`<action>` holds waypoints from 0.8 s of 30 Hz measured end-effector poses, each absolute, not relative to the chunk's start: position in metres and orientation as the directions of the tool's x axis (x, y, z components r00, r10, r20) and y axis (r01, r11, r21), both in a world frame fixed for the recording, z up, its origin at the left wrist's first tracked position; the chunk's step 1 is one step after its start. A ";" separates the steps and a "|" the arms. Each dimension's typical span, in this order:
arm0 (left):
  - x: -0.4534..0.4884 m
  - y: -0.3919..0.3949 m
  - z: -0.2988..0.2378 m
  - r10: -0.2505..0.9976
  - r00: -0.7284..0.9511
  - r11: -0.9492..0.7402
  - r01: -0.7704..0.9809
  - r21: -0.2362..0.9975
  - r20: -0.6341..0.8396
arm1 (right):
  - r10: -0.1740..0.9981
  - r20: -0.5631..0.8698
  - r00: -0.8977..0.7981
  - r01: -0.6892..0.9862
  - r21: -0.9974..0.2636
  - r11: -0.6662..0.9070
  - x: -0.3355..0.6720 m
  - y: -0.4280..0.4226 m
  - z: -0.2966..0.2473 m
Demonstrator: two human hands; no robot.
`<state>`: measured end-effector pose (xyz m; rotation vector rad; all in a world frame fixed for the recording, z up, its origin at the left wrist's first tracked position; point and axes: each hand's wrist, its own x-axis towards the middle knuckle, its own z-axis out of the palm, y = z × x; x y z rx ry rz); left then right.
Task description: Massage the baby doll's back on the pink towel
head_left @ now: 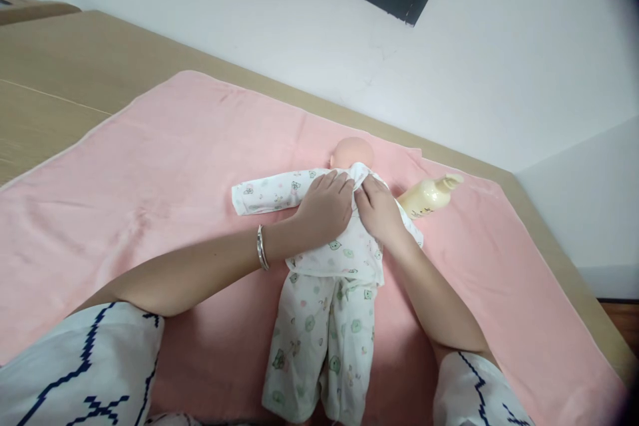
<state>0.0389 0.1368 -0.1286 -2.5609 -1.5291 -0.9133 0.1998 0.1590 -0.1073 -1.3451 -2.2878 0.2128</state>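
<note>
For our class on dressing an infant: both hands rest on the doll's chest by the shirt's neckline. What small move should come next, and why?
Probably draw the two front edges of the shirt together at the neck. The left hand and right hand already press flat there, just below the doll's head, and the neckline looks bunched between them.

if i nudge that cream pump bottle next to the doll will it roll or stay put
The cream plastic pump bottle lies on its side, so its round body would probably roll. The soft pink towel under it likely slows that, and the pump spout may stop it. It looks rigid, not floppy.
</note>
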 end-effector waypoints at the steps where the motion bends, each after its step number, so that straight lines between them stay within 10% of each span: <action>1: 0.040 0.136 -0.129 0.791 0.354 -0.529 0.805 0.268 0.499 | 0.862 0.314 -0.397 0.782 -0.376 0.497 0.201 0.163 -0.107; 10: 0.023 0.175 -0.125 0.898 0.283 -0.408 0.820 0.400 0.335 | 0.823 0.332 -0.461 0.831 -0.164 0.531 0.185 0.119 -0.115; 24: 0.035 0.153 -0.143 0.845 0.228 -0.478 0.728 0.491 0.484 | 0.860 0.312 -0.403 0.785 -0.366 0.500 0.203 0.165 -0.110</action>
